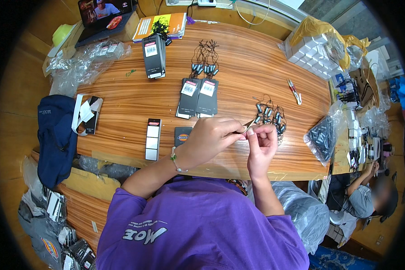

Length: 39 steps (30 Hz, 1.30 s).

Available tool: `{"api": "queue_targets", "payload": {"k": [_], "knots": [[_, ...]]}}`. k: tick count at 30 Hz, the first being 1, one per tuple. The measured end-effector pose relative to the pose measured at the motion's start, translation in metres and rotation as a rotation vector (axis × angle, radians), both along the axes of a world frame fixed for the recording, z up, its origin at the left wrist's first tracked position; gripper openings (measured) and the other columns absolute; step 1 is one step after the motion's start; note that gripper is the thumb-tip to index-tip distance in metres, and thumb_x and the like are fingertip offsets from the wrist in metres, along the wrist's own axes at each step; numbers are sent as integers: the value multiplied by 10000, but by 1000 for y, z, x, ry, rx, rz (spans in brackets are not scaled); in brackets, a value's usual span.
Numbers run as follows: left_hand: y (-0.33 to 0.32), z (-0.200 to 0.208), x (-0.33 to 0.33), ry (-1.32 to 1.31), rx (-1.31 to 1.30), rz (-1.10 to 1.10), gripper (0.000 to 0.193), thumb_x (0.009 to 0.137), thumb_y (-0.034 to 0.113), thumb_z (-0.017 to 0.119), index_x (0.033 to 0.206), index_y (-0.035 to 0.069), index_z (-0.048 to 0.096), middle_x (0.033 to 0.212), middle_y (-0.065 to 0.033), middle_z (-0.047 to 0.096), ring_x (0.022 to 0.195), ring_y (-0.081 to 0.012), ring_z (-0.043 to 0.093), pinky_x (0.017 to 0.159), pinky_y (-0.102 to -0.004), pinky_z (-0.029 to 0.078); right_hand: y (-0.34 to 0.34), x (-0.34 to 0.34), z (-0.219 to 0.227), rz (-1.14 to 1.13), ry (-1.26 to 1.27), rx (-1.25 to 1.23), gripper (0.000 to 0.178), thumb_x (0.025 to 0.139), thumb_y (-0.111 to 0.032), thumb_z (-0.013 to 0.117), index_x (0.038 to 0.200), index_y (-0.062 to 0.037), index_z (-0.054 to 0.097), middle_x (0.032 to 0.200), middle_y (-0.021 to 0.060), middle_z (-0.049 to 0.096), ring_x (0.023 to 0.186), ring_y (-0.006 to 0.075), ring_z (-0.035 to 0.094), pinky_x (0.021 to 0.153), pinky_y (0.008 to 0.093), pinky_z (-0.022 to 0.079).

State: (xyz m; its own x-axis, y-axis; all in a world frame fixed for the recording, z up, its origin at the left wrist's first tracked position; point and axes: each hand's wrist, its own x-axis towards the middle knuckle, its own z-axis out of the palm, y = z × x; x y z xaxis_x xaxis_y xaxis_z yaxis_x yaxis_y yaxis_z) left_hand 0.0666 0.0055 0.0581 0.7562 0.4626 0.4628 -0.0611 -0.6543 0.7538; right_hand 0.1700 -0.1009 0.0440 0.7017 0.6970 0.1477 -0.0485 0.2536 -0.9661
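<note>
Just above the table's front edge, my left hand [221, 135] and my right hand [262, 146] meet with bent, pinching fingers. Between their fingertips is a thin, flat piece [248, 124], seen nearly edge-on; it looks like a hang tag, but its face is hidden. A dark tag [182, 131] lies partly under my left wrist. To its left is a long black card [153, 139] with white panels. Beyond my left hand lie two stacks of grey hang tags [207, 101] with black strings. Loose black strings [269, 112] with small bluish ends lie beside my right hand.
Another stack of hang tags [153, 56] lies farther back. A laptop [104, 22] stands back left and a navy pouch [57, 135] at the left edge. Red-handled snips [294, 91], a plastic bag of dark tags [323, 137] and white boxes [312, 54] are at right. Another person [366, 195] sits far right.
</note>
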Motion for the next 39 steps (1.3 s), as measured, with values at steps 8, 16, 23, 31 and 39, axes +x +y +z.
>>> {"api": "queue_targets", "payload": {"k": [8,16,23,31,39], "knots": [[0,-1,-1,-4,17,20,131,700,114,685,796,31,652,768,-77,632,657,-198,605,575,-287,474,1,6,-1,22,-165,-46,108,815,57,564,901,18,513,785,56,564,749,99,535,679,207,429],[11,1,-1,-144,557,181,177,636,117,649,810,111,679,822,28,589,820,-166,549,690,-326,439,3,26,5,311,317,-70,171,859,-43,551,1022,8,541,849,61,620,779,92,579,736,212,458],[12,-12,1,-183,657,101,164,672,150,625,825,154,685,827,42,587,822,-141,548,736,-337,425,2,28,-4,357,527,-65,89,849,-53,570,933,-34,545,823,12,580,763,73,535,689,198,434],[10,-16,-2,-196,656,104,112,703,152,615,808,148,654,817,48,587,833,-126,559,799,-348,418,2,31,3,313,90,-239,12,831,-47,590,840,-41,584,889,11,536,794,76,493,698,220,418],[4,-21,0,-177,608,30,122,694,140,605,808,136,650,830,31,599,838,-131,568,783,-339,431,6,41,0,63,-213,-114,51,846,-37,562,801,-20,545,940,38,463,800,81,449,709,217,393]]}}
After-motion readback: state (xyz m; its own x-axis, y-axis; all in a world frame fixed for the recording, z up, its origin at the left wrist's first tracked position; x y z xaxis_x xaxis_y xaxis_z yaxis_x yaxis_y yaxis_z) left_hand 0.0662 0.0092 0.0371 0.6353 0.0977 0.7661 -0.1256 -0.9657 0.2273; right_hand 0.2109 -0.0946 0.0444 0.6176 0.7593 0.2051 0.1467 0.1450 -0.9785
